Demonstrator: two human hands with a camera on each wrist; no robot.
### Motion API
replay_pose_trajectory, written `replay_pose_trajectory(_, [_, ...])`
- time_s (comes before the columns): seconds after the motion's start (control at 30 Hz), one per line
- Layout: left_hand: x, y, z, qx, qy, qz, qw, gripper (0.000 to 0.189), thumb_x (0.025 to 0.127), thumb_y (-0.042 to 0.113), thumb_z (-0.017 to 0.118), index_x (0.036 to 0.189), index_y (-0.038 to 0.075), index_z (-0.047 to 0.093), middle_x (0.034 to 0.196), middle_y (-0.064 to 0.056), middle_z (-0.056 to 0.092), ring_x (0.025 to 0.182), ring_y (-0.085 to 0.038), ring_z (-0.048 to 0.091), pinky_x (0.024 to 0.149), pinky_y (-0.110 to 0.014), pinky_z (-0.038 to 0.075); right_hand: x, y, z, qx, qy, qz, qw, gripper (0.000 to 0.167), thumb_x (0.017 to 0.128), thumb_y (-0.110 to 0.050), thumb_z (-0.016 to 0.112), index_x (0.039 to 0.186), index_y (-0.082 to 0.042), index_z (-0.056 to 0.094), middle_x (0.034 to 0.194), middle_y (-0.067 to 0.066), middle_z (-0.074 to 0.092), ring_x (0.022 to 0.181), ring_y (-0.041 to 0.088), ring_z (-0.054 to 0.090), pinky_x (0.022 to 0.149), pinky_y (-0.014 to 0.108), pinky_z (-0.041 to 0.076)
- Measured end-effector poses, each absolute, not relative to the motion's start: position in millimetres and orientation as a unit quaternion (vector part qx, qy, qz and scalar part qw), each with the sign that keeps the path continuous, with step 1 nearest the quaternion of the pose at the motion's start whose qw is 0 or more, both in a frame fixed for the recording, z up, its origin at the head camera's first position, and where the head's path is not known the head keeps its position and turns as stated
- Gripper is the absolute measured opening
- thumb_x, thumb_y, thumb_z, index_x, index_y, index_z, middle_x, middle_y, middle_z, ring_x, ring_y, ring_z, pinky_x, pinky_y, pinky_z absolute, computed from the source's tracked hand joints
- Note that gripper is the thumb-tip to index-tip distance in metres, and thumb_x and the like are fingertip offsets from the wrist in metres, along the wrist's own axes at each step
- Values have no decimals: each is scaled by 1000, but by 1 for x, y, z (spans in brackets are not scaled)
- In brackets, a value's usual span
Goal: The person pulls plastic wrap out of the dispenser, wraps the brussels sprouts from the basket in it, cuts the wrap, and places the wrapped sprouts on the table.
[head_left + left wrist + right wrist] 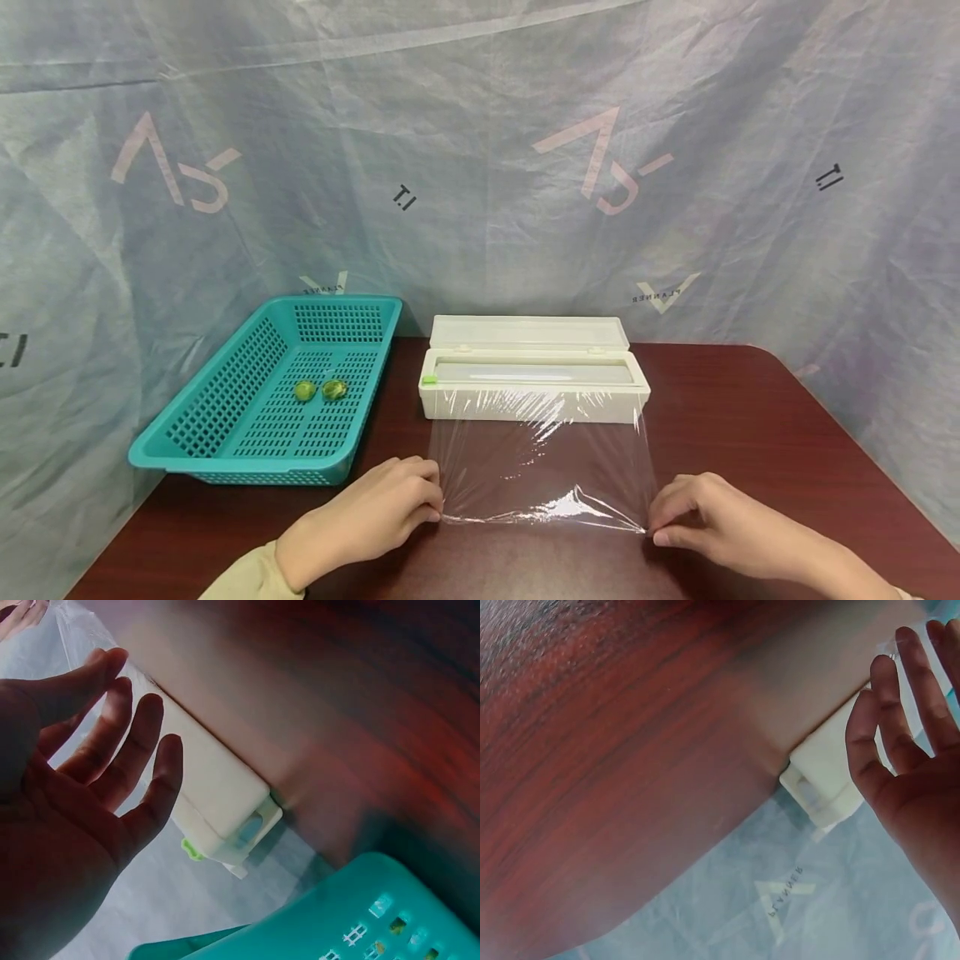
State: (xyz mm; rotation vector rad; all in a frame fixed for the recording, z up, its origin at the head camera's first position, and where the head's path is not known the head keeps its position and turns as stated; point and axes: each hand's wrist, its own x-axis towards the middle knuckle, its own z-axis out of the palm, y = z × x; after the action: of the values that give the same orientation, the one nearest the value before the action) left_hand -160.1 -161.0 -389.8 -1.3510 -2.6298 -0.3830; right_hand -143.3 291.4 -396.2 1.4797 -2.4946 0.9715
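Observation:
A clear sheet of plastic wrap [540, 475] stretches toward me from a white wrap dispenser box [532, 406], its hinged lid [528, 332] standing up at the back. My left hand [378, 508] pinches the sheet's near left corner between thumb and index finger. At the near right corner, my right hand [720, 521] pinches the film the same way. Shiny creases run along the front edge between both hands. In the left wrist view, the other fingers of the left hand [97, 757] curve loosely. A green slider [429, 380] sits at the box's left end.
To the left stands a teal plastic basket [341, 462] with slotted walls. Two small green round vegetables [334, 389] lie on its floor. The dark red wooden table [757, 433] ends at a grey fabric sheet [480, 167] hanging behind.

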Motion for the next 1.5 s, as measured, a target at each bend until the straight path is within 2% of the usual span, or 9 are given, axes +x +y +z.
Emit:
replay_pose_trajectory(0.23, [-166,-159,-393,-452,-881,-129,52,15,89,9,84,83,21,78,79,18,55,79,-2,58,68,-22,49,-143,286,-396,429,-849,309,18,21,100,-12,74,96,-32,79,88,-22,71,79,-2,60,65,21,48])
replay_pose_trajectory(0.43, [-168,-158,-394,-447,-881,-151,21,22,87,5,84,81,23,71,81,20,59,80,0,58,72,-21,50,-145,284,-397,377,-881,286,5,11,100,-18,75,95,-26,80,88,-22,71,78,-3,61,63,26,52])
replay_pose_trajectory(0.63, [-165,-154,-393,-444,-886,-133,2,19,90,18,85,77,27,74,78,22,52,77,2,55,68,-21,48,-147,281,-399,331,-892,309,-8,10,102,-16,71,101,-21,79,84,-20,70,70,0,63,61,25,52])
replay_pose_trajectory(0.77, [-164,-153,-393,-439,-888,-140,-7,18,92,22,83,77,27,75,77,22,49,76,1,52,70,-21,48,-146,278,-401,309,-904,295,-7,6,97,-17,78,101,-19,79,84,-22,70,72,-2,63,63,26,53])
replay_pose_trajectory(0.9, [-166,-153,-394,-422,-893,-152,31,13,93,21,82,84,26,75,80,19,53,76,-1,52,71,-25,50,-145,277,-404,289,-914,284,2,15,90,-19,85,103,-19,79,84,-23,68,71,-3,60,60,25,51])
replay_pose_trajectory(0.97, [-168,-153,-395,-401,-902,-146,58,7,92,22,83,94,24,76,85,15,56,80,-5,54,71,-29,51,-145,277,-406,281,-916,285,13,19,87,-20,88,104,-20,79,86,-22,67,69,-2,57,59,24,49])
replay_pose_trajectory(1.07, [-170,-154,-398,-369,-917,-126,78,22,90,23,85,111,19,77,93,9,57,84,-12,56,70,-33,51,-146,277,-410,283,-915,286,38,25,83,-18,91,105,-20,79,89,-19,64,69,-1,53,58,24,47])
replay_pose_trajectory(1.2, [-171,-155,-402,-342,-932,-104,59,36,88,24,87,122,15,77,96,5,55,86,-18,57,67,-34,50,-150,278,-416,288,-911,291,54,34,79,-16,94,109,-14,78,89,-15,60,68,2,51,59,24,45])
replay_pose_trajectory(1.5, [-171,-156,-404,-335,-934,-117,34,36,90,23,85,124,14,77,104,4,60,91,-19,59,70,-37,53,-153,282,-421,283,-903,316,73,47,76,-19,96,117,-9,75,92,-10,55,68,8,51,61,24,43])
